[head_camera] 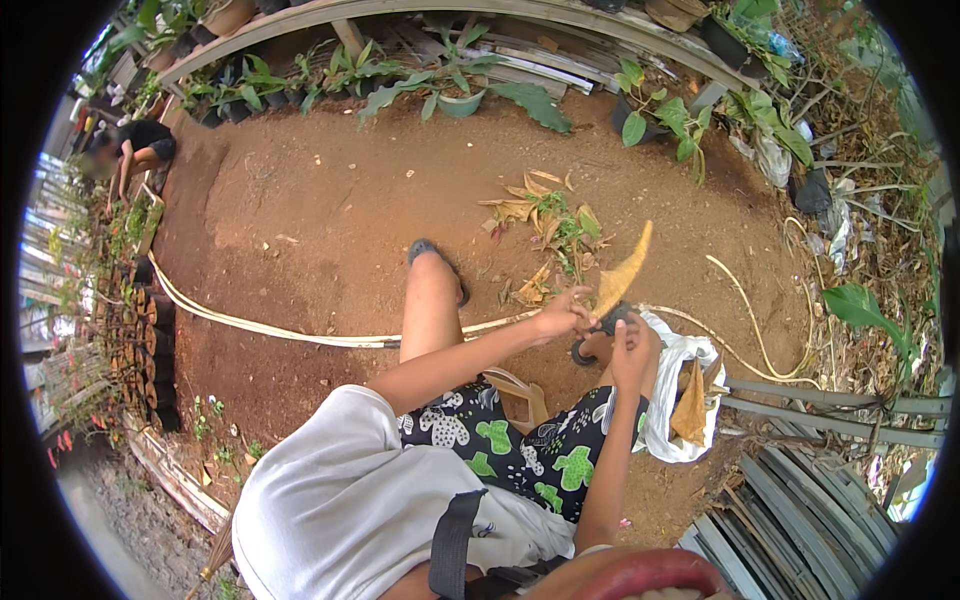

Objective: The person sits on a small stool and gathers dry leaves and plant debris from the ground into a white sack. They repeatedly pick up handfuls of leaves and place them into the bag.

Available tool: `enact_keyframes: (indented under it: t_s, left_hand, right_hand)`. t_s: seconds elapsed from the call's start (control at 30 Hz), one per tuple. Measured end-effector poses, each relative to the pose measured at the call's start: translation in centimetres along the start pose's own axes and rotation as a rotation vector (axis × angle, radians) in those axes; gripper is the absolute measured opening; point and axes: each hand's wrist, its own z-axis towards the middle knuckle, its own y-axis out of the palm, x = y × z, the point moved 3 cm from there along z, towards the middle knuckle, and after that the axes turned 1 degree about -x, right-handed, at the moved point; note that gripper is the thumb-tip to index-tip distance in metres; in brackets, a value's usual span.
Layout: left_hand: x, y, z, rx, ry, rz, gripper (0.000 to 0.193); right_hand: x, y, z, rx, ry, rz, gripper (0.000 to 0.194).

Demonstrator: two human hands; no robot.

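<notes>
A long, curled dry yellow-brown leaf [622, 276] rises from the fingers of my left hand [564, 313], which pinches its lower end. Close by on the right is my right hand [636, 346], its fingers partly bent; whether they touch the leaf's base or hold something small cannot be made out. Beside my right leg stands a white plastic sack [660, 420], its mouth open, with a large dry leaf [690, 411] inside. On the soil ahead lies a loose pile of dry leaves [534, 206] mixed with green plant cuttings [566, 244].
A pale hose [277, 330] crosses the ground behind my legs. Potted plants [461, 101] line the far side under a wooden bench [525, 9]. Stacked grey slats [810, 510] lie at lower right. Another person [146, 142] bends over plants at far left.
</notes>
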Motion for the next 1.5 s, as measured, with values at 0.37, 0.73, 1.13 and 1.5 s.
enact_keyframes:
  t_s: [0.37, 0.73, 1.13, 1.5]
  left_hand:
    - [-2.3, 2.7, -3.0, -0.172, 0.283, 0.293, 0.069]
    - [-3.6, -2.5, 0.2, 0.260, 0.220, 0.279, 0.075]
    - [-3.8, -2.5, 0.4, 0.296, -0.020, 0.360, 0.063]
    - [-3.7, -2.7, 0.4, 0.210, 0.000, 0.414, 0.063]
  right_hand:
    - [0.7, -1.3, -0.7, -0.048, 0.044, -0.144, 0.028]
    - [4.0, -17.5, 1.3, 0.451, 0.057, -0.134, 0.039]
    - [15.8, -22.6, -9.9, 0.393, 0.705, -0.819, 0.034]
    - [16.5, -18.3, -11.1, 0.449, 0.696, -1.043, 0.041]
